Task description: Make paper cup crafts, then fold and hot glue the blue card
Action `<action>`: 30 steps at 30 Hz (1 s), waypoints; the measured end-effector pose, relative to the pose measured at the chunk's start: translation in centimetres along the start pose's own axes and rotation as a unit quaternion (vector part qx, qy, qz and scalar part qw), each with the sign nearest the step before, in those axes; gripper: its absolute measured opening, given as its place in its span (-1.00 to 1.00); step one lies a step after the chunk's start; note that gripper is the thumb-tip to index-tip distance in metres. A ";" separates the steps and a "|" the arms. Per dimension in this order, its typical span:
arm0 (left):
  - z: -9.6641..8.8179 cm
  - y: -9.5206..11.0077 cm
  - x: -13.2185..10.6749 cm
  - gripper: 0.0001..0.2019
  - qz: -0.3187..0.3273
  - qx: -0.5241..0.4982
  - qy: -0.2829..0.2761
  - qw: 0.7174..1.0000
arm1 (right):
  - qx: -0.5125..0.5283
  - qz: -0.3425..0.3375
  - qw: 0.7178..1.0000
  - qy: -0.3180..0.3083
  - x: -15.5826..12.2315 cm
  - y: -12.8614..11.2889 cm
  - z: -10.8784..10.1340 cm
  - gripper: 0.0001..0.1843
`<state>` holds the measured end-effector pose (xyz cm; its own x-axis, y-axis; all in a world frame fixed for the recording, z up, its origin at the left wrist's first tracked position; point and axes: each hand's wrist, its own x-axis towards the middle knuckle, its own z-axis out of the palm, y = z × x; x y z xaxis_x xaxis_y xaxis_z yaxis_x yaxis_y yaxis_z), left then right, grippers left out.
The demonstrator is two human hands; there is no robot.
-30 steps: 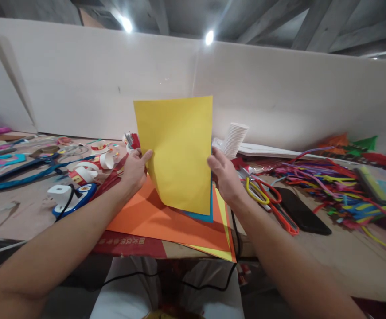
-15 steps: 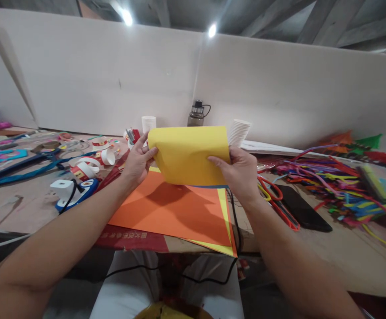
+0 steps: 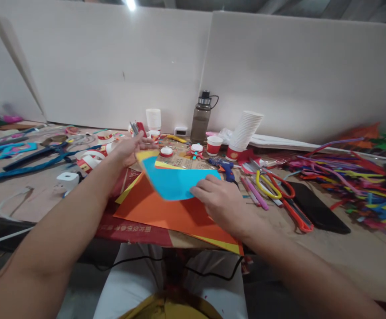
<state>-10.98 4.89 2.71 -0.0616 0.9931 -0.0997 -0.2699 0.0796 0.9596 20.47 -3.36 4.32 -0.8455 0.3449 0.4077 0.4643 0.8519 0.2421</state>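
A bright blue sheet of coloured paper (image 3: 176, 181), with yellow showing along its left edge, tilts above a stack of orange paper (image 3: 166, 217) with yellow edges. My right hand (image 3: 216, 201) pinches the blue sheet's right end between thumb and fingers. Beyond the sheet's left end, my left hand (image 3: 129, 148) has its fingers stretched out and apart, beside a cup of pens (image 3: 137, 128); it holds nothing that I can see. Whether the yellow is a second sheet or the blue sheet's other side, I cannot tell.
Behind are a bottle (image 3: 201, 119), stacked paper cups (image 3: 246, 130) and a blue glue gun (image 3: 226, 168). To the right lie scissors (image 3: 269, 184), a red cutter (image 3: 297, 215), a black phone (image 3: 315, 206) and pipe cleaners (image 3: 339, 181). A white charger (image 3: 68, 180) sits left.
The yellow face held up between both hands has swung down, and a blue face shows now. My left hand has let go and moved away left; my right hand has lowered and moved left.
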 end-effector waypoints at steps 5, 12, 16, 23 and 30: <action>0.6 -0.9 -0.8 -0.60 -0.018 0.245 -0.054 0.968 | 0.002 0.013 0.998 -0.069 -0.6 -1.2 2.1 -0.88; 0.8 -0.6 -1.3 -0.54 0.068 0.574 -0.025 0.816 | -0.001 0.042 0.992 -0.116 -0.7 -2.2 2.9 -0.92; 0.6 -1.1 -0.8 -0.53 0.057 0.646 -0.003 0.761 | 0.002 0.041 0.990 -0.134 -0.6 -2.6 3.1 -0.95; -0.1 -1.8 0.0 -0.71 0.065 0.635 -0.019 0.769 | 0.092 0.057 0.981 -0.161 -0.5 -2.5 1.9 -0.86; -0.6 -1.4 0.2 -0.72 0.063 0.625 -0.050 0.777 | 0.097 0.028 0.981 -0.164 -0.5 -2.3 1.9 -0.89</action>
<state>-11.17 4.93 1.23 0.0810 0.9964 -0.0234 0.8791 -0.0604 0.4728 19.36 -4.79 1.89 -0.8738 0.4752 0.1031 0.4811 0.8757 0.0416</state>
